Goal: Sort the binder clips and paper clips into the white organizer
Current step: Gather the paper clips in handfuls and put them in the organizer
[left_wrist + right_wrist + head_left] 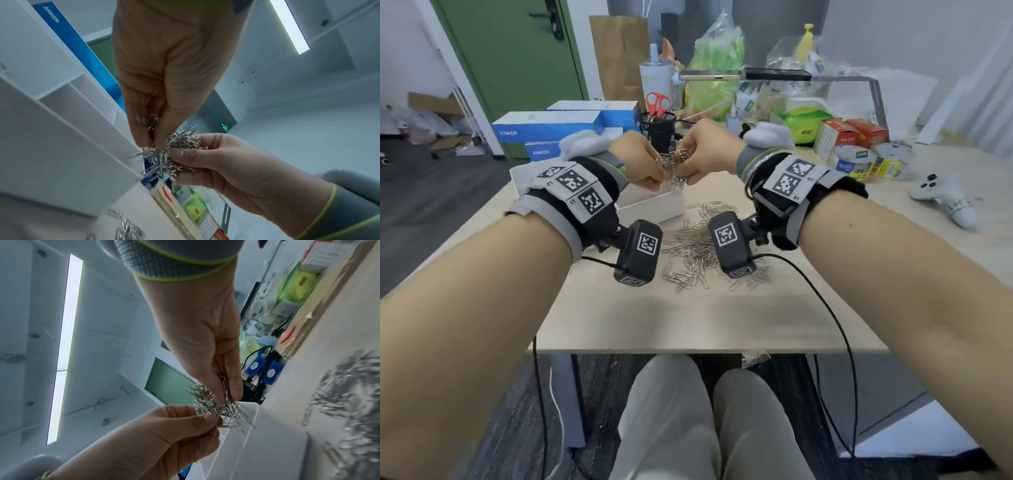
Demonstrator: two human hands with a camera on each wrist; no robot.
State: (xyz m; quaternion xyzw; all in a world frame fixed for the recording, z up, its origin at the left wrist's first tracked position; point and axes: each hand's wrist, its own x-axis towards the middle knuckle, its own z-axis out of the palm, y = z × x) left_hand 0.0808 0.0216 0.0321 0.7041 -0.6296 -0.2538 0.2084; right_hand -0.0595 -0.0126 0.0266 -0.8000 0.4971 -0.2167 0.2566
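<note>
Both hands are raised together over the near right corner of the white organizer [654,207], sharing one tangled bunch of silver paper clips [674,168]. My left hand [654,178] pinches the bunch from the left, and my right hand [691,174] grips it from the right. The left wrist view has the left hand [152,139] pinching from above, the right hand [185,160] curled round the bunch [176,154], and the organizer's compartments [61,129] alongside. A large loose pile of paper clips [695,246] lies on the table below. No binder clips are clearly visible.
A black mesh pen holder [659,132] with red scissors stands just behind the hands. Blue boxes [551,126] lie back left. Tape rolls [856,161], small cartons and a white game controller [945,198] sit at the right. Two blue clip-like things [265,369] hang by the holder.
</note>
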